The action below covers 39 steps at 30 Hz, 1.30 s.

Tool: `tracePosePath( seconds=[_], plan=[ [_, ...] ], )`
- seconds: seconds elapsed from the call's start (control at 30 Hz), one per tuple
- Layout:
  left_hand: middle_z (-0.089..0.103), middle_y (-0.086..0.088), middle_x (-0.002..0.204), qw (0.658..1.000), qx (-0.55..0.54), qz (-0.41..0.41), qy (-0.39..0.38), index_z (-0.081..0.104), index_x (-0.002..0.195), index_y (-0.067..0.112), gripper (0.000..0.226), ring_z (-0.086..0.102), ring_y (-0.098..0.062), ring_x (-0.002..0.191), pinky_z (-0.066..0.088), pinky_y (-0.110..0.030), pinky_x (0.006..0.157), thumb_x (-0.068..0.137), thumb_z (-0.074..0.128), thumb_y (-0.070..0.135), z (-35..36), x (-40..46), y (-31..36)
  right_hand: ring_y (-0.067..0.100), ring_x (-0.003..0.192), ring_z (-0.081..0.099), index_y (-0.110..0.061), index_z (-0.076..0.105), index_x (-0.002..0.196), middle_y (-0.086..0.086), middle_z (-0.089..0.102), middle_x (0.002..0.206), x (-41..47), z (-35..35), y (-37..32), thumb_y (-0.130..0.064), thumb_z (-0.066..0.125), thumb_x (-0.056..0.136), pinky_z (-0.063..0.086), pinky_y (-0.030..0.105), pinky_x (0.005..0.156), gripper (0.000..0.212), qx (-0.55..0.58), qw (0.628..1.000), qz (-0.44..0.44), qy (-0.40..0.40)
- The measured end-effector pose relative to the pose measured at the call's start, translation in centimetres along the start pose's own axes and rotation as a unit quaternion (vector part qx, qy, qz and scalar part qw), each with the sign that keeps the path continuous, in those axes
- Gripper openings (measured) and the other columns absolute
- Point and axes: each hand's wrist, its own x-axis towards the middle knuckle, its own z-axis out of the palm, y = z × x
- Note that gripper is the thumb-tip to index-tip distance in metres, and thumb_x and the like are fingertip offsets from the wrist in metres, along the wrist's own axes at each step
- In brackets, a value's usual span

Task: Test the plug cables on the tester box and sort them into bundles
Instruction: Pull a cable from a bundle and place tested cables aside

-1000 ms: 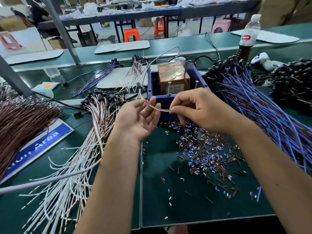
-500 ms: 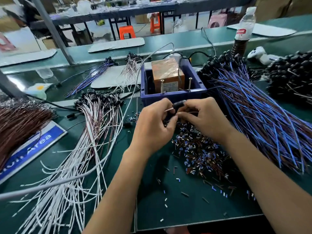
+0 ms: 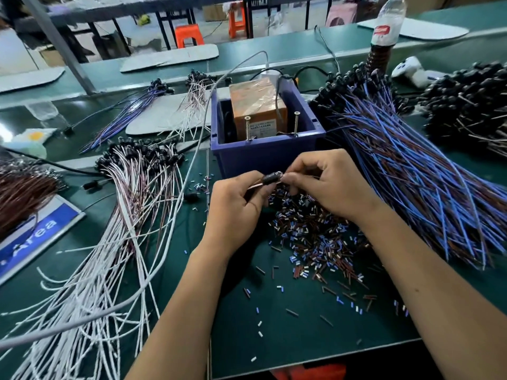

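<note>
Sorting looks partly done: a white-wired bundle (image 3: 131,204) lies at nine o'clock, while a blue pile (image 3: 411,171) at three o'clock likely waits. Left hand (image 3: 233,204) and right hand (image 3: 326,182) both pinch one plug cable (image 3: 270,179) just before the tester box (image 3: 263,133).

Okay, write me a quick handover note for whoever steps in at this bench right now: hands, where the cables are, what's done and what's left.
Left hand and right hand both pinch one plug cable, held in front of the blue tester box, not on its two upright pins.
Left of the box: large white-wire bundle; behind it, two small bundles.
Right: big blue-and-brown pile.
Cut sleeve bits litter the mat under the hands.
Which piles are tested can't be told from here.
Left: test the held cable, sort it, carry on.
</note>
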Motion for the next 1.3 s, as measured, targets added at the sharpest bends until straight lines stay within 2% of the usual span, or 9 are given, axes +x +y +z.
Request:
tracePosePath(
  seconds=[0.33, 0.43, 0.73, 0.9, 0.97, 1.07, 1.13, 1.23, 1.3],
  plan=[
    [0.056, -0.003, 0.058, 0.994, -0.092, -0.059, -0.013, 0.065, 0.074, 0.006, 0.023, 0.048, -0.013, 0.054, 0.04, -0.031, 0.055, 0.092, 0.069, 0.02, -1.3, -0.4, 0.1, 0.004, 0.052, 0.053, -0.012, 0.07, 0.087, 0.001, 0.071, 0.07, -0.3, -0.6, -0.3, -0.017, 0.069, 0.1, 0.043, 0.017, 0.052, 0.014, 0.105, 0.993, 0.045, 0.03],
    [0.054, 0.006, 0.054, 0.986, -0.14, -0.09, 0.019, 0.069, 0.077, 0.009, 0.016, 0.045, -0.005, 0.05, 0.036, -0.018, 0.052, 0.091, 0.065, 0.016, -2.1, -0.4, -0.1, 0.009, 0.052, 0.054, -0.008, 0.07, 0.09, 0.004, 0.07, 0.072, -0.3, -1.3, 0.0, -0.016, 0.069, 0.1, 0.044, 0.02, 0.051, 0.012, 0.148, 0.984, 0.067, 0.067],
    [0.055, 0.004, 0.054, 0.955, -0.262, -0.127, 0.049, 0.074, 0.077, 0.025, 0.022, 0.038, -0.006, 0.045, 0.029, -0.013, 0.045, 0.096, 0.063, 0.023, -2.1, -0.2, 0.1, 0.015, 0.052, 0.047, -0.021, 0.065, 0.121, 0.015, 0.076, 0.086, -0.8, -3.9, 0.2, -0.019, 0.074, 0.094, 0.039, 0.019, 0.048, 0.028, 0.255, 0.956, 0.086, -0.12],
    [0.061, 0.002, 0.059, 0.948, -0.275, -0.136, 0.08, 0.073, 0.079, 0.029, 0.022, 0.042, -0.007, 0.048, 0.033, -0.014, 0.048, 0.097, 0.062, 0.026, -1.8, 0.0, 0.2, 0.012, 0.057, 0.055, -0.012, 0.074, 0.11, 0.012, 0.075, 0.091, -1.6, -5.1, 0.4, -0.031, 0.07, 0.096, 0.04, 0.02, 0.049, 0.023, 0.431, 0.881, 0.002, -0.198],
    [0.067, -0.001, 0.066, 0.947, -0.276, -0.133, 0.096, 0.074, 0.081, 0.028, 0.022, 0.054, -0.007, 0.053, 0.041, -0.014, 0.055, 0.098, 0.061, 0.023, -1.7, 0.0, 0.4, 0.014, 0.061, 0.061, -0.007, 0.074, 0.111, 0.012, 0.075, 0.093, -1.5, -4.6, 0.1, -0.033, 0.064, 0.099, 0.047, 0.023, 0.056, 0.03, 0.53, 0.824, -0.017, -0.201],
    [0.071, -0.003, 0.073, 0.943, -0.289, -0.116, 0.115, 0.072, 0.09, 0.022, 0.018, 0.055, -0.008, 0.054, 0.041, -0.016, 0.054, 0.102, 0.059, 0.019, -1.7, -0.1, 1.0, 0.021, 0.068, 0.064, 0.005, 0.068, 0.12, 0.021, 0.073, 0.103, -1.2, -3.5, -0.4, -0.007, 0.058, 0.098, 0.046, 0.031, 0.063, 0.027, 0.682, 0.705, -0.028, -0.192],
    [0.064, -0.001, 0.069, 0.93, -0.333, -0.112, 0.112, 0.071, 0.092, 0.019, 0.019, 0.042, -0.007, 0.048, 0.032, -0.019, 0.046, 0.104, 0.056, 0.018, -1.9, -0.1, 1.3, 0.024, 0.068, 0.062, 0.008, 0.064, 0.124, 0.025, 0.073, 0.11, -1.0, -3.1, -0.6, 0.008, 0.058, 0.091, 0.041, 0.031, 0.06, 0.034, 0.725, 0.666, -0.021, -0.172],
    [0.048, 0.003, 0.061, 0.896, -0.416, -0.13, 0.086, 0.068, 0.088, 0.016, 0.021, 0.034, -0.006, 0.046, 0.027, -0.021, 0.044, 0.103, 0.054, 0.017, -2.0, -0.1, 1.7, 0.012, 0.062, 0.058, -0.007, 0.073, 0.12, 0.011, 0.078, 0.108, -0.8, -2.7, -0.6, -0.013, 0.069, 0.092, 0.038, 0.02, 0.05, 0.028, 0.618, 0.781, -0.002, -0.087],
    [0.038, 0.006, 0.057, 0.883, -0.44, -0.143, 0.074, 0.066, 0.086, 0.015, 0.019, 0.028, -0.006, 0.046, 0.025, -0.02, 0.045, 0.102, 0.054, 0.017, -1.9, -0.2, 1.8, 0.008, 0.051, 0.053, -0.018, 0.08, 0.102, 0.002, 0.077, 0.084, -0.9, -2.3, -0.7, -0.039, 0.057, 0.1, 0.03, 0.02, 0.044, 0.031, 0.542, 0.838, 0.026, -0.056]
  ],
)
